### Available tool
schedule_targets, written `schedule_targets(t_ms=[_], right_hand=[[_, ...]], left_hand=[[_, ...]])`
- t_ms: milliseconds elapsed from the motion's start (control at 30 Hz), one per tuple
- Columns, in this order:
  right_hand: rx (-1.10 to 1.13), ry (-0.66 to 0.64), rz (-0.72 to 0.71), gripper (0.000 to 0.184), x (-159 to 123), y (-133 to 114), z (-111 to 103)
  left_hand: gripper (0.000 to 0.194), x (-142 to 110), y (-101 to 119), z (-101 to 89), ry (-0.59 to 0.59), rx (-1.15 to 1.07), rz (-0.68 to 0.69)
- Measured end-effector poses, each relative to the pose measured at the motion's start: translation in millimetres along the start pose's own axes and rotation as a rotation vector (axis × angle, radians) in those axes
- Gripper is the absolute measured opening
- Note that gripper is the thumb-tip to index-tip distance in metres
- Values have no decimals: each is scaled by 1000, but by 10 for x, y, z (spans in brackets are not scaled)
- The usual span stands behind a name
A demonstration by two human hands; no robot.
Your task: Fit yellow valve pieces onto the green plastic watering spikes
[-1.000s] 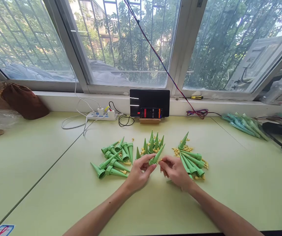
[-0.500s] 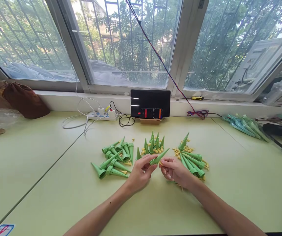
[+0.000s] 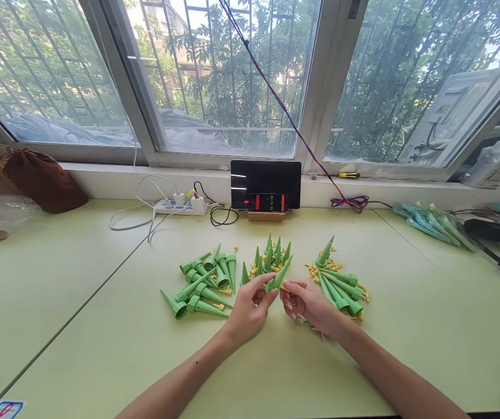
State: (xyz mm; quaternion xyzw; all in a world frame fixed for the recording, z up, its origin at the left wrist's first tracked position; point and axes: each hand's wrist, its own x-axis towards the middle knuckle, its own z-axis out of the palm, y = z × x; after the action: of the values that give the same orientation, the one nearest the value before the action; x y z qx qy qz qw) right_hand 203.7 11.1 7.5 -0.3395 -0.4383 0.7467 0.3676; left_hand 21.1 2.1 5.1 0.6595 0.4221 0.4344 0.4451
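Note:
My left hand (image 3: 252, 302) is closed around the wide end of a green plastic watering spike (image 3: 281, 274), whose tip points up and to the right. Close on its right, my right hand (image 3: 308, 299) pinches a small yellow valve piece (image 3: 283, 287) against the spike's side; the fingers hide most of it. Just behind my hands, several green spikes (image 3: 269, 256) stand upright with yellow pieces around them. Loose green spikes (image 3: 206, 285) lie in a pile to the left. More spikes (image 3: 341, 288) lie to the right by a heap of yellow valve pieces (image 3: 315, 270).
A phone (image 3: 268, 202) leans on a dark screen (image 3: 266, 174) at the back of the table. Left of it are a power strip (image 3: 182, 206) with cables and a brown pouch (image 3: 44, 177). Bagged spikes (image 3: 435, 224) lie at the far right.
The held spike has tilted more upright, its tip moving slightly left. My right hand has shifted a little left, bringing the yellow piece against the spike.

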Motion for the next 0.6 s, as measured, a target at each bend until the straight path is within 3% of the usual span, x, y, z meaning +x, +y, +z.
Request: schedule_targets(t_ms=[333, 600], right_hand=[[-40, 13, -26, 44, 9, 41, -12], [-139, 58, -107, 46, 37, 118, -31]], left_hand=[[34, -13, -87, 4, 25, 148, 110], [38, -5, -80, 1, 28, 167, 88]])
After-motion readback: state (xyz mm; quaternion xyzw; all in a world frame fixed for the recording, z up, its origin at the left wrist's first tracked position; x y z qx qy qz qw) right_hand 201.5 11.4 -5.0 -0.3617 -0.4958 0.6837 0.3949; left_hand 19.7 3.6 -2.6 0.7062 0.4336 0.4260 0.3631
